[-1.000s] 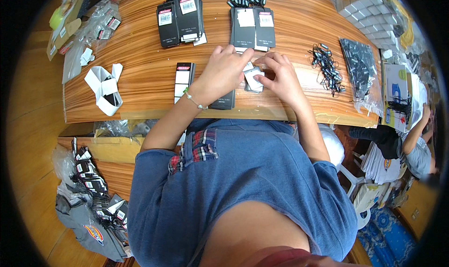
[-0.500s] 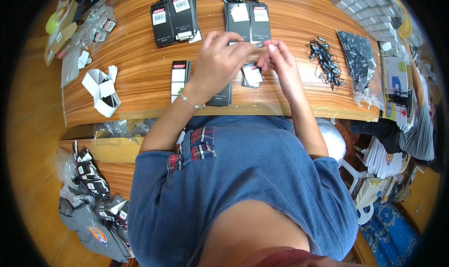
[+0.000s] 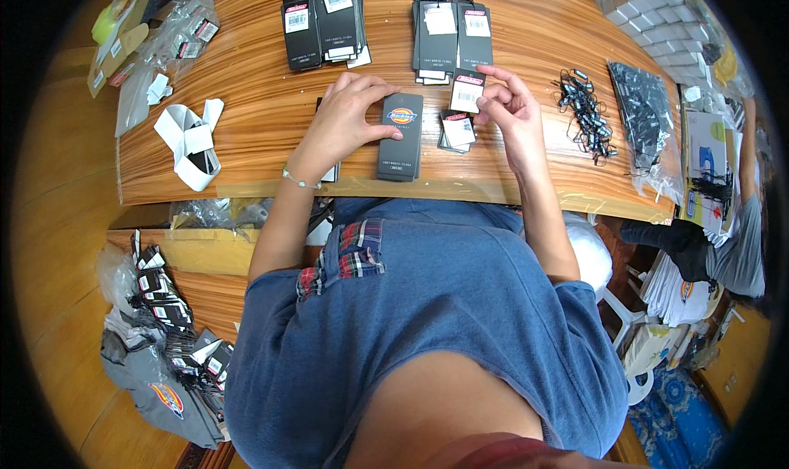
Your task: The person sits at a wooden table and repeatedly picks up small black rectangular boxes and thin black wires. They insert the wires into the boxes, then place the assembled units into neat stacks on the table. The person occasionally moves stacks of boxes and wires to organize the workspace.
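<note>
We are resting our left hand, fingers spread, on the stack; to its right, our right hand is pinching a tag, probably light, stiffish, best edge-held.

The tag stack lies on the table between a paper strip and the cord heap.

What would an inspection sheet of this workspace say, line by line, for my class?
Surface: striped wooden table.
Job's things: dark card stack; small tag; tag pile; strung cards toward the far side.
Clutter: curled white strip, left; loose black loops and filled clear bag, right.
Hands: left hand touches the dark card stack; right hand pinches the small tag.
Cables: nothing seen.
Surroundings: grey garment, lower left; another person, right.
</note>
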The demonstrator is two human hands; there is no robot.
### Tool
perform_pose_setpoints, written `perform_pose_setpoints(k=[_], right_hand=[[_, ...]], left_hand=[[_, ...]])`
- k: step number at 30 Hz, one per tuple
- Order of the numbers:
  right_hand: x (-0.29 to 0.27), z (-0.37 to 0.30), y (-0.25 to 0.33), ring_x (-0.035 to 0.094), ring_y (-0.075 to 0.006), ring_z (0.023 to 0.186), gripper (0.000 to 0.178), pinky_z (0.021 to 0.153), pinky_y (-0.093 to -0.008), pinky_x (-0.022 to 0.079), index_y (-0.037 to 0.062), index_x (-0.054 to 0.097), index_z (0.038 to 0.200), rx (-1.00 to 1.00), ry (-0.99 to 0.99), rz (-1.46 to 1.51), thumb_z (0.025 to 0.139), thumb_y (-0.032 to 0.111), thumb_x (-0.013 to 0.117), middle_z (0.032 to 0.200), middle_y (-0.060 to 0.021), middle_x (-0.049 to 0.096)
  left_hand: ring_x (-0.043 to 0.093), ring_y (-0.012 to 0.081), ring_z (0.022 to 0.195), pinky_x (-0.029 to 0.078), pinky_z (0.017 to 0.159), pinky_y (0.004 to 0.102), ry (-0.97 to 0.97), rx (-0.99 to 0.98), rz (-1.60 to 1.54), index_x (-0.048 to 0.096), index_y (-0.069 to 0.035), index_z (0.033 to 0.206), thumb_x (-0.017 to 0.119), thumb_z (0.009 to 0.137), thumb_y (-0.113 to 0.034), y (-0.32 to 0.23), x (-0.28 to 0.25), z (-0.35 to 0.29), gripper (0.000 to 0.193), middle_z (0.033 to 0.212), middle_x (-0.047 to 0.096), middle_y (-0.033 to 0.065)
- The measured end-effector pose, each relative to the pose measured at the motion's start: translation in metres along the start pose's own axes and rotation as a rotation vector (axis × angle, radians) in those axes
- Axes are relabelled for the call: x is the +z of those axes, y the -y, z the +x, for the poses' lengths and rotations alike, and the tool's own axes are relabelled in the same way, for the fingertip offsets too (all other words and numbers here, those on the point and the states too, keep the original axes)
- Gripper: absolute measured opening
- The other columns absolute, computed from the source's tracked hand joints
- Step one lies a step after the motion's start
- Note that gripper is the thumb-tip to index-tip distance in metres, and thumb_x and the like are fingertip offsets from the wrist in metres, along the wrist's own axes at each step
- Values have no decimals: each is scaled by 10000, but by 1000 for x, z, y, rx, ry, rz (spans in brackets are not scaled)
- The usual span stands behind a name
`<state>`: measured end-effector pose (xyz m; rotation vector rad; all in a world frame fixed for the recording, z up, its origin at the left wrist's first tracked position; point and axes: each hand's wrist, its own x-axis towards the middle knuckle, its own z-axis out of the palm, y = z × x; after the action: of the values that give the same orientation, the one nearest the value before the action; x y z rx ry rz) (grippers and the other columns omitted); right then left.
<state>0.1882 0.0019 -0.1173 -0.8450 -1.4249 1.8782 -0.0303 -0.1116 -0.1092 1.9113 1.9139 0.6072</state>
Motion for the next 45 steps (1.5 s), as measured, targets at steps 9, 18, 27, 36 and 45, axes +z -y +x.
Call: perform_pose_setpoints(k=[9,18,27,36,45], right_hand=[[19,-7,4,540,-60,599,289,549,-179,451,-6,513,1092,-11,119,-11,807,-9,567,755,-8,547],[26,-15,3,530,-39,611,245,523,-174,466,18,500,1028,-26,167,51,798,-8,581,719,2,522],[23,-25,14,503,-61,635,376,568,-212,412,48,458,1123,-257,-2,-358,791,67,631,702,2,528],[-143,-25,23,538,-281,797,117,739,-366,428,65,620,814,-274,-539,-1475,710,105,654,815,-100,587],[-171,-20,28,494,-91,676,112,640,-216,397,27,615,827,-228,-571,-652,766,114,650,757,-7,558]], left_hand=[[525,231,953,428,839,330,-125,-79,-284,580,-80,1063,773,579,-167,-9,1,-2,529,1009,563,74],[577,112,881,463,769,224,-20,-268,-1078,486,18,1110,541,824,40,-22,-9,-8,292,948,611,94],[593,123,874,479,761,212,-142,-167,-1066,505,31,1120,572,827,10,-49,12,8,301,942,622,117],[577,100,880,467,779,206,-128,-196,-1088,552,31,1065,586,819,4,-51,11,20,249,957,615,78],[577,95,873,469,776,198,28,-210,-1091,550,26,1055,560,842,-11,-60,14,29,216,951,613,77]])
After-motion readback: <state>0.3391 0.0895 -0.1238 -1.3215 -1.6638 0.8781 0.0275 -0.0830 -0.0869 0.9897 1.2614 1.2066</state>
